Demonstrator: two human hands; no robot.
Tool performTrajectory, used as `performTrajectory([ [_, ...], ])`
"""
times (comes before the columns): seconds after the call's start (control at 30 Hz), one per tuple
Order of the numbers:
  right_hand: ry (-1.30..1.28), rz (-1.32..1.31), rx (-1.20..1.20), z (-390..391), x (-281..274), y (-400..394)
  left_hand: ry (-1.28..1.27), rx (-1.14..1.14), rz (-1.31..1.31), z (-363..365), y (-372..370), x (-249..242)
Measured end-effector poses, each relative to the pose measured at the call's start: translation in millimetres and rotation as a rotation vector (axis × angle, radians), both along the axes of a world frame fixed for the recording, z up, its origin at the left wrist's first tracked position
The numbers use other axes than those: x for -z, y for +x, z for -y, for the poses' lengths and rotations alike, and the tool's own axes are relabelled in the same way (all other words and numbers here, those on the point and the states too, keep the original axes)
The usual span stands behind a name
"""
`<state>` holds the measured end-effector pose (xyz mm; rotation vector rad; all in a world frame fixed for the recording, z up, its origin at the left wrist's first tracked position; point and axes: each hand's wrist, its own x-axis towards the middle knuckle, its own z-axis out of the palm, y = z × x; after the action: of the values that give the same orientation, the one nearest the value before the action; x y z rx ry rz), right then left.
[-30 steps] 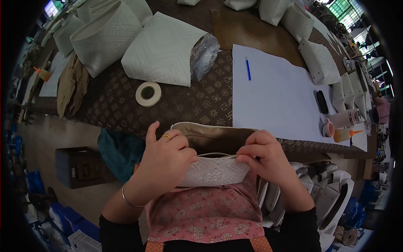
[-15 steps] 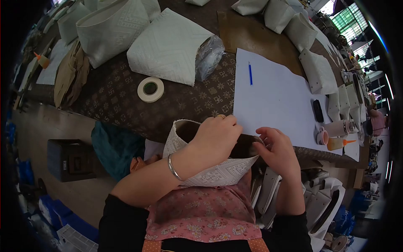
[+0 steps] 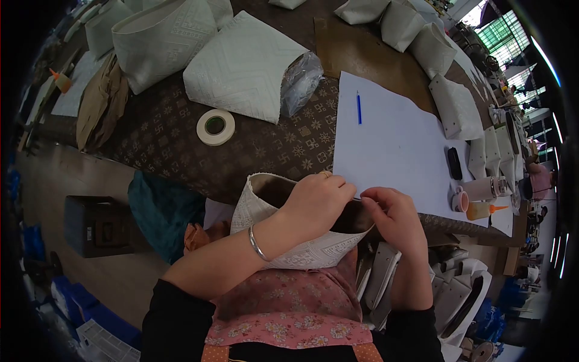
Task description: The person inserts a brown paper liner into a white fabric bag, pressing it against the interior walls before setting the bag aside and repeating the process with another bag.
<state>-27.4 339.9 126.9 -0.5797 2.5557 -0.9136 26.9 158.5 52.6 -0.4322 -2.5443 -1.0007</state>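
A white embossed bag body (image 3: 310,252) with a dark brown inside rests on my lap against the table's front edge, its mouth facing up. My left hand (image 3: 319,204), with a bracelet on the wrist, reaches across that mouth. Its fingers are closed on the far rim. Close beside it, my right hand (image 3: 395,218) has thumb and index finger pinched at the rim's far right part. The fingertips of both hands nearly meet, and the strip of rim between them is mostly covered.
On the patterned table (image 3: 163,136) lie a tape roll (image 3: 216,127), a white paper sheet (image 3: 392,151) with a blue pen (image 3: 359,108), and several white bags (image 3: 235,69). A mug (image 3: 460,200) and a glue bottle (image 3: 479,210) stand at right. A dark bin (image 3: 96,226) is on the floor.
My right hand has drawn slightly left toward my left hand, its thumb and index finger closing at the rim. My left hand has shifted a little right. The bag body has barely moved.
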Motion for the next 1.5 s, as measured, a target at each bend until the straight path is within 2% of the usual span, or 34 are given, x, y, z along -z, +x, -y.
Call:
performTrajectory([
  [0.23, 0.010, -0.057, -0.137, 11.8, 1.1, -17.0, -0.013, -0.030, -0.004, -0.7, -0.1, 6.7],
  [0.3, 0.136, -0.003, -0.196, 20.0, -3.4, -21.4, -0.013, -0.042, 0.002, -1.0, 0.5, 5.7],
  [0.5, 0.198, -0.082, -0.311, 26.4, -5.1, -29.0, -0.015, -0.044, -0.028, -2.7, 0.5, 10.7],
  [0.63, 0.286, -0.117, -0.316, 33.5, -7.6, -29.9, -0.099, -0.031, 0.001, -4.8, 3.4, 8.1],
  [0.83, 0.222, -0.037, -0.278, 34.8, -10.8, -30.1, 0.044, -0.075, 0.008, -3.3, 3.1, 3.8],
  [1.17, 0.203, -0.084, -0.247, 31.1, -7.7, -25.0, -0.043, -0.023, -0.060, -5.7, 5.1, 6.5],
  [1.23, 0.222, -0.115, -0.235, 30.9, -5.4, -25.7, -0.103, 0.070, 0.011, -6.0, 10.7, -1.9],
  [1.37, 0.229, -0.157, -0.219, 29.4, 1.4, -27.0, -0.083, 0.096, 0.004, -8.1, 18.8, -8.0],
  [1.43, 0.232, -0.191, -0.221, 29.1, 4.6, -27.1, -0.134, 0.263, 0.268, -6.1, 23.8, -20.2],
  [1.5, 0.220, -0.198, -0.174, 30.6, 6.9, -27.7, -0.094, 0.251, 0.328, -9.1, 31.2, -33.6],
])
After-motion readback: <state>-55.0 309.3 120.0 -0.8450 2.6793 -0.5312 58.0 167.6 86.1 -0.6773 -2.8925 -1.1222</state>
